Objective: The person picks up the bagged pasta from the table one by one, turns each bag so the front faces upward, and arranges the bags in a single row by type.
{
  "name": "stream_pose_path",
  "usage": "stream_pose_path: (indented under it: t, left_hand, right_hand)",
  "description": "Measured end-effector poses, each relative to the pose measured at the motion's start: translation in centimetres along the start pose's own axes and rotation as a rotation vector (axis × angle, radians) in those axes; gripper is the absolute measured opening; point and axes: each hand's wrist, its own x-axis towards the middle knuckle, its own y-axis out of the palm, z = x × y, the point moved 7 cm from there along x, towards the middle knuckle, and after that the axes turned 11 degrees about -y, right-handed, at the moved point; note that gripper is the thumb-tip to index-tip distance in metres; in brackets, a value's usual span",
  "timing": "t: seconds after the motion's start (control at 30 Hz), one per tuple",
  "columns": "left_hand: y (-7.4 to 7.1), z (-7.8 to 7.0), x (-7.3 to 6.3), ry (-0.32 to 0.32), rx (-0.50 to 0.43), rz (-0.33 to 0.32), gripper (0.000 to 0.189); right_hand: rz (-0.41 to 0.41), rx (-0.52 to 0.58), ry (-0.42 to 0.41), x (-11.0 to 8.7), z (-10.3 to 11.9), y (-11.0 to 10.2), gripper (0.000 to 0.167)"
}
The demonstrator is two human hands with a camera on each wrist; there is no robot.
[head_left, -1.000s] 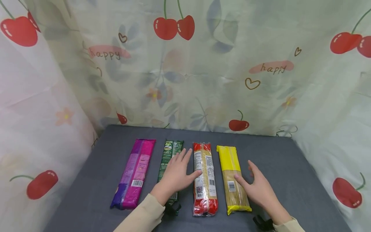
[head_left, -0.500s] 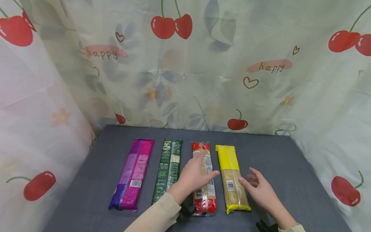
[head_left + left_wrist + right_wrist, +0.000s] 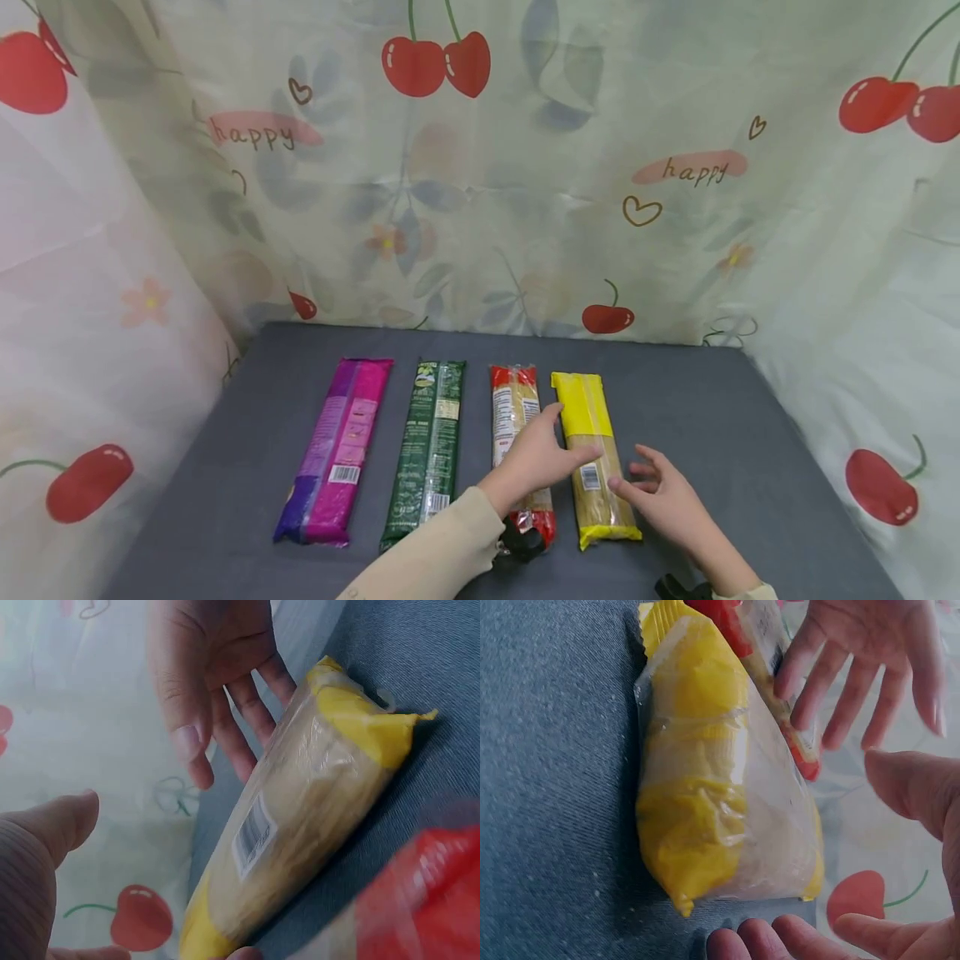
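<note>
A yellow-ended clear pack of dried spaghetti (image 3: 597, 450) lies on the dark table, its barcode facing up. My left hand (image 3: 536, 457) hovers over the red pack (image 3: 510, 398) of spaghetti, fingertips near the yellow pack's left edge. On the other side of the yellow pack is my right hand (image 3: 667, 500), thumb close to its right edge. Both hands have spread, relaxed fingers and hold nothing. In the left wrist view the yellow pack (image 3: 292, 802) lies between the two hands. The right wrist view shows its yellow end (image 3: 694, 840) near my right fingers.
Farther left lie a green pack (image 3: 427, 450) and a pink-purple pack (image 3: 336, 454), roughly parallel to the others. A cherry-printed curtain (image 3: 480, 208) rises behind the dark table (image 3: 675, 392) and along both sides.
My left hand has moved right, from over the green pack, across the red one, to the yellow pack's left edge. My right hand stays beside the yellow pack, dipping slightly. The packs keep their places.
</note>
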Motion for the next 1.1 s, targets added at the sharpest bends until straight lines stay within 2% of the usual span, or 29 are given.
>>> stream_pose_path:
  t: [0.27,0.43,0.6,0.73,0.93,1.1]
  left_hand:
    - [1.6,0.0,0.8,-0.055,0.081,0.009,0.097]
    - [2.6,-0.1,1.4,-0.062,0.155,0.016,0.089]
    - [3.4,-0.4,1.7,-0.052,0.308,-0.010,0.081]
    - [3.7,-0.5,1.8,-0.065,0.384,-0.007,0.081]
    - [4.0,-0.3,2.1,-0.095,0.384,0.022,0.084]
    - [4.1,0.0,2.5,-0.086,0.331,0.046,0.087]
  right_hand:
    - [0.025,0.028,0.026,0.0,-0.8,0.8,0.104]
    - [0.020,0.011,0.050,-0.2,-1.1,0.8,0.105]
    - [0.026,0.043,0.062,-0.3,-1.4,1.0,0.105]
    - [0.027,0.062,0.063,-0.2,-1.4,1.2,0.103]
    - [0.047,0.083,0.089,0.0,-1.5,1.4,0.100]
    - [0.062,0.171,0.081,0.2,-1.7,1.8,0.096]
